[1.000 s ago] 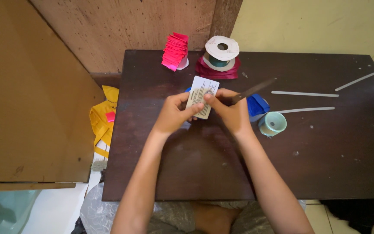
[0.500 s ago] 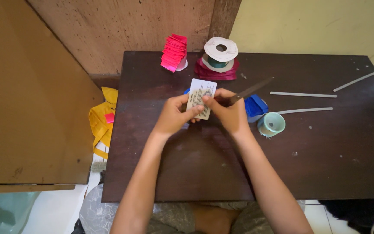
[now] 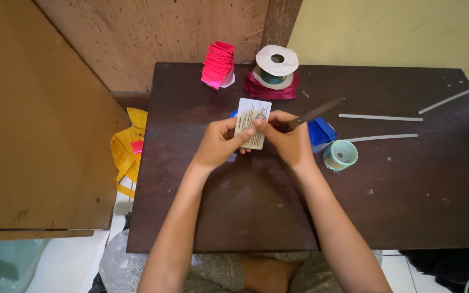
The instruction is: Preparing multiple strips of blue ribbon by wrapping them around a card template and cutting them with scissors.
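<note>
Both hands meet over the middle of a dark brown table [image 3: 397,206]. My left hand [image 3: 218,145] pinches the lower edge of a small pale card [image 3: 253,122], held upright and tilted slightly. My right hand [image 3: 289,142] touches the card's right edge with its thumb and fingers and also grips a pair of scissors [image 3: 313,114], whose closed dark blades point up and to the right. A bit of blue material shows behind the card.
A stack of pink folded pieces [image 3: 217,65] and a ribbon spool on dark red ribbon [image 3: 274,70] stand at the table's far edge. Blue ribbon [image 3: 321,133] and a pale green tape roll [image 3: 340,155] lie right of my hands, with thin grey strips [image 3: 378,117] beyond. A yellow bag [image 3: 127,151] sits on the floor at left.
None of note: both hands stay on the card in the same place, with only slight shifts of the fingers.
</note>
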